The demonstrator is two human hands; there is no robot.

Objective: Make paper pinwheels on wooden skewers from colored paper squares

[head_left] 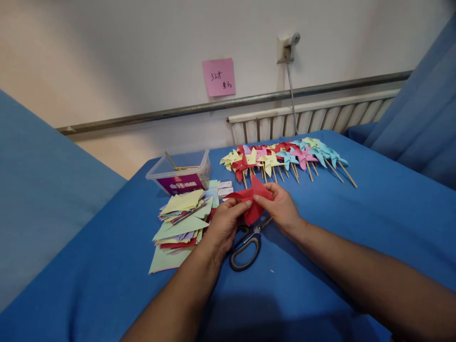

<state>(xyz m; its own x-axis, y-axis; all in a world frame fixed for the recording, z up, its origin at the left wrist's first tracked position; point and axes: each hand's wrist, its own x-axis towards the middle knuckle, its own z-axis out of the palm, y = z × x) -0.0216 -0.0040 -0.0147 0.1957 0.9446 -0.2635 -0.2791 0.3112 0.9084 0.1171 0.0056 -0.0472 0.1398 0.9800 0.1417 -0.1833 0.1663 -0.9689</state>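
Between my two hands is a red paper pinwheel, its blades partly folded in toward the middle. My left hand pinches its left side, with the thumb pressed near the centre. On the other side, my right hand grips the paper between thumb and fingers. Below the pinwheel lies a pair of scissors with dark handles, partly hidden by my left hand and the paper. Left of my left hand are stacked coloured paper sheets in green, yellow, red and purple.
A clear plastic box holding a few sticks stands at the back left. Several finished pinwheels on sticks lie along the back. Small white boxes sit behind my left hand. A blue cloth covers the table; a radiator is behind.
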